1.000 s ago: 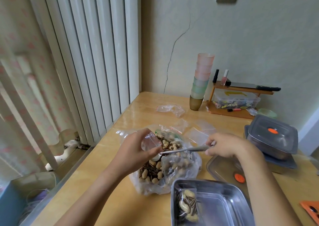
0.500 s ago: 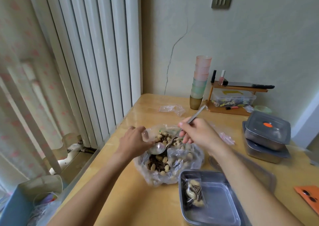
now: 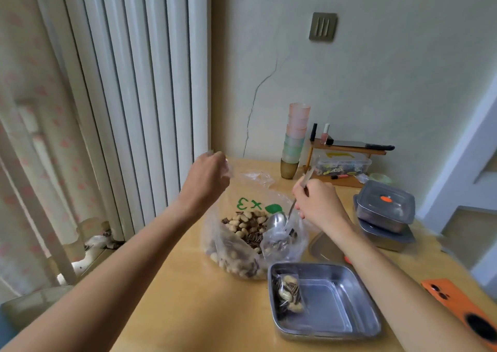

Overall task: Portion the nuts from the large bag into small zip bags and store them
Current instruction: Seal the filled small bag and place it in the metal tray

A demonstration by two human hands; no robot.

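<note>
Clear plastic large bag [image 3: 223, 246] gapes around peanuts [image 3: 243, 224], seeds [image 3: 254, 240], spoon [image 3: 278, 221].

The worktop [image 3: 193, 292] is finished in glossy, varnished wood. The large bag [image 3: 231, 252] is made of thin, crinkled clear plastic. Smooth, shiny metal is seen in the spoon [image 3: 278, 221] and the tray [image 3: 330, 303].

Single head-worn wide-angle view, looking forward and down over the table [image 3: 188, 298] toward the corner wall, both forearms close below.
</note>
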